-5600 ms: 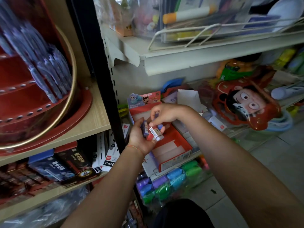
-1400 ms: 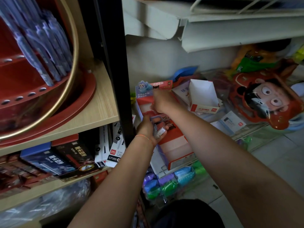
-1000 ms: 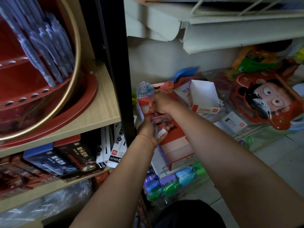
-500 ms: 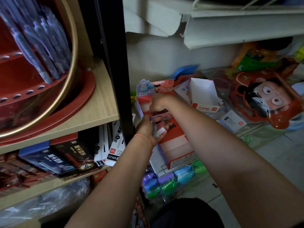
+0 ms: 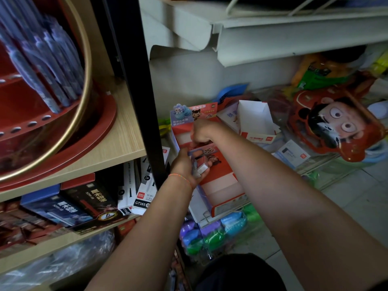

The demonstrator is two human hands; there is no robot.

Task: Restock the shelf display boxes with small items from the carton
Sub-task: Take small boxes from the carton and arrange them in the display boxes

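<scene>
Red cardboard display box (image 5: 218, 181) sits tilted at the shelf front. Left hand (image 5: 185, 164) clamps a few small packets (image 5: 201, 166) over it; right hand (image 5: 201, 133) curls at the box's back row, contents unclear. Risk: loose packets slipping from the crowded fist. Black upright post (image 5: 134, 80) and white empty box (image 5: 256, 120) hem the reach.
</scene>
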